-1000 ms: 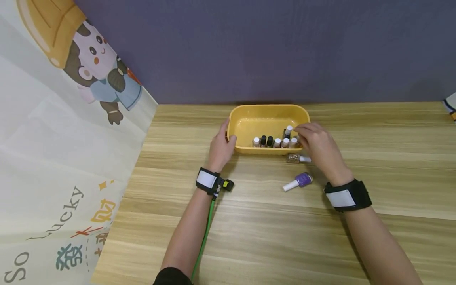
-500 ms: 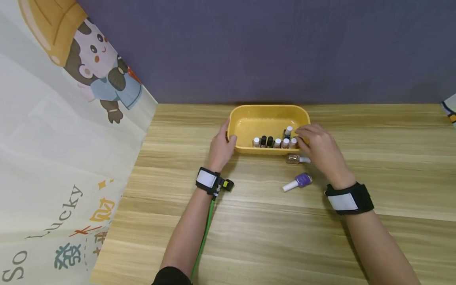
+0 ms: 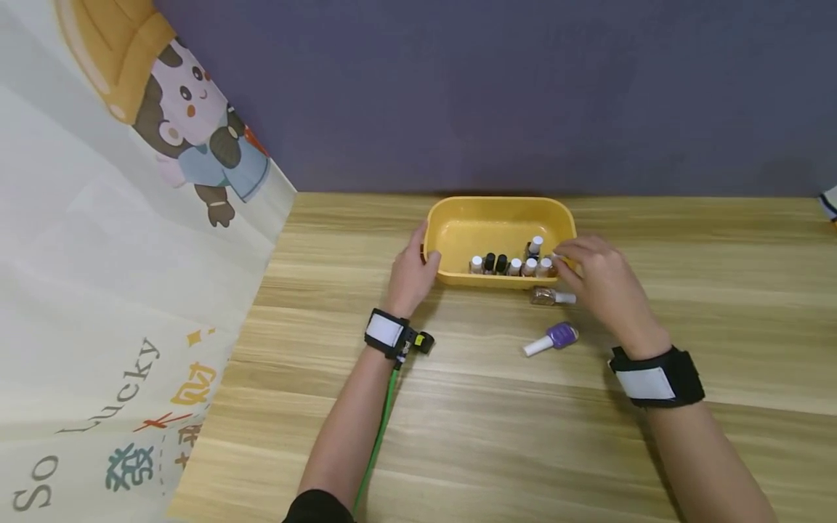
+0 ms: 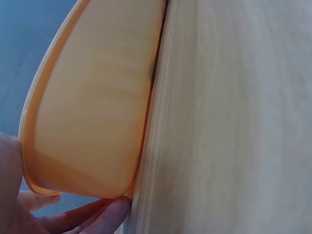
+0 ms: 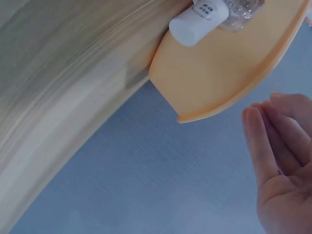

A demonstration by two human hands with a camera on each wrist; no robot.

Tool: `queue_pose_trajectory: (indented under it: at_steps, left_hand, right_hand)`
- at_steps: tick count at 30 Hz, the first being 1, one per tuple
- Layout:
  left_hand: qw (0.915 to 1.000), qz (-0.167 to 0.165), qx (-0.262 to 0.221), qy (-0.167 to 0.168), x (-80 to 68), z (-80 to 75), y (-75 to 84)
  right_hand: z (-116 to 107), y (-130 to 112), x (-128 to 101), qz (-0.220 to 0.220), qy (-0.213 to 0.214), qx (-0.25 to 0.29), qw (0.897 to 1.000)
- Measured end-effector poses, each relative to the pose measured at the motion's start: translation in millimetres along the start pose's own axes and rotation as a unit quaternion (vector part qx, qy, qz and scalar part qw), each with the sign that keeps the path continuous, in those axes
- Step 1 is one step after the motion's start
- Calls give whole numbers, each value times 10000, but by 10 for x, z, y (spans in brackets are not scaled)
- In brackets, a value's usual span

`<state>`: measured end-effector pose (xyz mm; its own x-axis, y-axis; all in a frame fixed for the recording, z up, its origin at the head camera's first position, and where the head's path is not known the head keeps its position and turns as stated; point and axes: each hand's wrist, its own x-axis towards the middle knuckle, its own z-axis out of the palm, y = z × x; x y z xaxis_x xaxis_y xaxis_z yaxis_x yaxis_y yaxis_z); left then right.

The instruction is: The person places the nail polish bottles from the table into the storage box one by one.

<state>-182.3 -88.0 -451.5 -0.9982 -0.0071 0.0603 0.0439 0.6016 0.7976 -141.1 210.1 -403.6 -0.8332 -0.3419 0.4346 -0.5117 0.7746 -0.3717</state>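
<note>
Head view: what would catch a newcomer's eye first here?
The yellow oval plastic tub near the table's far edge, with small nail polish bottles lined along its near wall. The left hand holds its left end; the right hand hovers at its right end. A purple bottle lies on the wooden table.

A smooth, matt yellow plastic tray (image 3: 451, 240) sits on a wood-grain desk (image 3: 458, 407) of low sheen; glossy glass bottles (image 3: 552, 296) with plastic caps; printed cloth (image 3: 98, 290) covers the left edge.
</note>
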Motion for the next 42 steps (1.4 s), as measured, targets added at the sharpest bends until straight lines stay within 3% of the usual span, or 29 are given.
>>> queue_pose_trajectory:
  at_steps: [17,33,42]
  left_hand:
    - [9999,-140,-15,11,-12,2,17]
    - [9999,41,54,77,-22,-2,15]
    - [10000,24,-22,63,-11,7,13]
  right_hand:
    - [-83,-51,-54,55,-118,38,9999]
    - [-140,-88,-115,-28,-204,-79,9998]
    - [-210,-118,-131,149,-502,-103,9986]
